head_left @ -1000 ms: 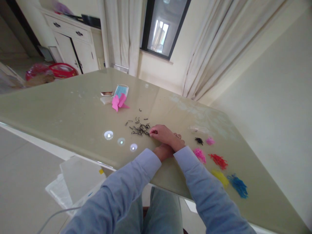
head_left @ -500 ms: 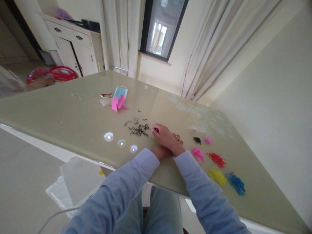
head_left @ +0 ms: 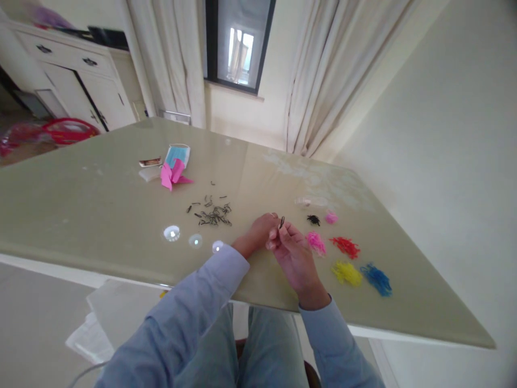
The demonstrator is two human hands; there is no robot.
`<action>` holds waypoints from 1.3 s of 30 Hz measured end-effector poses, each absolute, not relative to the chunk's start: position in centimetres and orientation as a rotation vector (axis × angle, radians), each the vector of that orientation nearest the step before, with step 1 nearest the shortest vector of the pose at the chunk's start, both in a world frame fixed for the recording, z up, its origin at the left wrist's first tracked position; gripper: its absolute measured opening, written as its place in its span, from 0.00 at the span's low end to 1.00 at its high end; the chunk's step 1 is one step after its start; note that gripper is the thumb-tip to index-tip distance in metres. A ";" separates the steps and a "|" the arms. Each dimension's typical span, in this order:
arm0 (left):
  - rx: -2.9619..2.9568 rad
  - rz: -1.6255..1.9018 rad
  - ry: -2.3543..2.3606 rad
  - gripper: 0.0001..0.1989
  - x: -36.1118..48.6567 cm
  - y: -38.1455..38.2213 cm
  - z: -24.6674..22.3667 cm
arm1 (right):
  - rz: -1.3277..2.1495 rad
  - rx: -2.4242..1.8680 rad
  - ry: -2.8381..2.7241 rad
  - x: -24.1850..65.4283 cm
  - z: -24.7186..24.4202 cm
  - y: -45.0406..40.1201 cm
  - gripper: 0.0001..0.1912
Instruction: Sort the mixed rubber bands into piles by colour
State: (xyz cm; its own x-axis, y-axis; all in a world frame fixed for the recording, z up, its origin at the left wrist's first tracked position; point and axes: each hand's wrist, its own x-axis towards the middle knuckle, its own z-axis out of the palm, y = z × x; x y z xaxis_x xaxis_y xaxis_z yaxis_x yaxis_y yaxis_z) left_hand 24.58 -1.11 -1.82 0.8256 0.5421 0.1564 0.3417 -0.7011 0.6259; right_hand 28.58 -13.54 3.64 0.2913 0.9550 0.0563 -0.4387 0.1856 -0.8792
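My right hand (head_left: 294, 256) is raised over the front of the table, pinching a small black elastic band (head_left: 281, 222) upright between thumb and finger. Close against its left side is my left hand (head_left: 260, 230), seen from the back with a ring on a finger. The left fingers are curled and partly hidden, so I cannot make out what they hold. Left of the hands lies a loose heap of small black bands (head_left: 216, 214). To the right are little piles of thin bands: black (head_left: 313, 220), pink (head_left: 315, 243), red (head_left: 346, 247), yellow (head_left: 347, 274) and blue (head_left: 377, 279).
A small pink clump (head_left: 331, 217) and a clear plastic packet (head_left: 310, 202) lie behind the coloured piles. Farther left are a blue face mask (head_left: 177, 156), a pink paper piece (head_left: 173, 175) and a small packet (head_left: 150, 162). Light reflections show on the glossy table (head_left: 100, 215).
My hands were crossed, the right one beside the black heap. Now they are uncrossed: the right has moved right with a black band, the left has shifted left. The view has turned slightly right.
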 end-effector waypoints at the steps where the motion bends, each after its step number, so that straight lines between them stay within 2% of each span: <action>1: 2.428 0.427 0.607 0.09 24.5 -1.1 -1.5 | 1.102 -0.881 -0.712 28.9 3.8 -13.9 0.11; 16: 2.501 0.530 0.515 0.12 24.0 -1.1 -1.1 | 0.963 -0.996 -0.751 31.8 5.2 -17.1 0.12; 20: 2.518 0.527 0.503 0.12 23.9 -1.0 -1.2 | 0.830 -1.248 -0.919 35.4 5.9 -18.0 0.13; 27: 2.535 0.487 0.511 0.12 23.9 -0.9 -1.0 | 0.472 -2.062 -1.374 46.5 6.2 -15.2 0.06; 29: 2.524 0.481 0.521 0.12 23.9 -0.9 -0.9 | 0.381 -2.237 -1.511 48.5 5.7 -14.0 0.08; 39: 2.507 0.465 0.531 0.12 23.8 -1.0 -0.6 | 0.299 -2.272 -1.594 50.0 4.4 -12.2 0.12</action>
State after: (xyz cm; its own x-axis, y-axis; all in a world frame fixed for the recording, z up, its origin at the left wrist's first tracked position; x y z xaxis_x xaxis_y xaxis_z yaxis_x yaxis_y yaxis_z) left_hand 23.83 -1.01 -0.55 0.8636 0.4559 0.2151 0.2733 -0.7820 0.5601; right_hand 50.00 -12.25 4.36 0.3454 0.9381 0.0271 0.8647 -0.3069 -0.3977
